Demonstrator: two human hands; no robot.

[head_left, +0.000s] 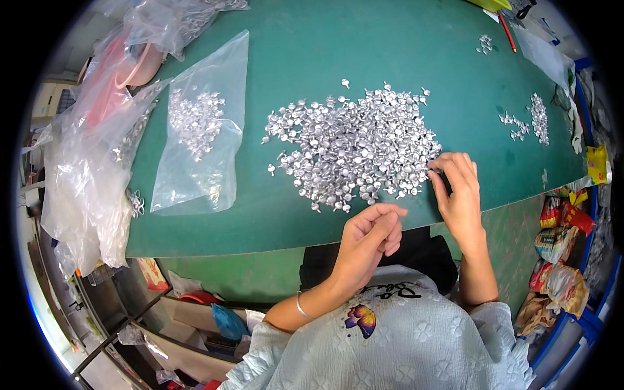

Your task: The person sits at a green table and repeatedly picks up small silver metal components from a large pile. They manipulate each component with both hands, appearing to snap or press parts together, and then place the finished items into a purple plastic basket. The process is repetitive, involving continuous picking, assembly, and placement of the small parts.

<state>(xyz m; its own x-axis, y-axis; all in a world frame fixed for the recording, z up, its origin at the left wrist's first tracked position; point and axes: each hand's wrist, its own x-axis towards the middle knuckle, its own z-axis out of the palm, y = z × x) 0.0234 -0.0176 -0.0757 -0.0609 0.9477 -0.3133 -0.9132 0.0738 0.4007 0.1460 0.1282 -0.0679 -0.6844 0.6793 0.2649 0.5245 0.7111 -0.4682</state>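
A wide heap of small silver metal parts [354, 146], each with a rounded head and a short stem, lies on the green table. At the heap's right edge my right hand [458, 192] has thumb and forefinger pinched on what looks like one small metal part. My left hand [367, 242] hovers at the table's front edge, just below the heap. Its fingers are curled in, hiding whatever the palm may hold. Left of the heap, a clear plastic bag [224, 179] lies flat with a cluster of the same parts in or under it.
Smaller groups of parts [539, 119] lie at the table's right side, with a red pencil [507, 32] farther back. Plastic bags [88, 188] and a pink basket [144, 68] crowd the left edge. Colourful packages [565, 286] stand beyond the right edge.
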